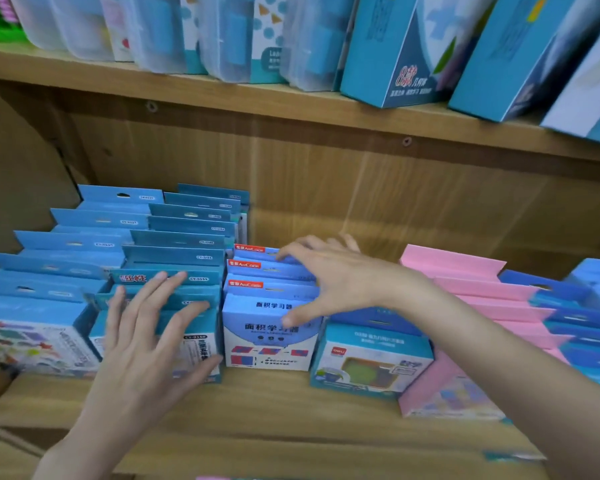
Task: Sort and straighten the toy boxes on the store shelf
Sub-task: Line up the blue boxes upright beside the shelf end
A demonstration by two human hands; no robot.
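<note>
Hands [146, 327] spread (fingers straight) over toy boxes [271, 327].

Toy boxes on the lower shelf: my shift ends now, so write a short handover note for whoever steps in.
Left hand: open, fingers spread flat on the front teal boxes.
Right hand: open, fingers spanning the row of blue-white boxes, thumb on the front one, fingertips on the rear ones.
Rows to the left stand in tidy files. The Deli box sits slightly askew, and the pink boxes fan out at an angle beside dark blue ones.
Left to do: square up the two rows under the hands, then straighten the right side.
</note>
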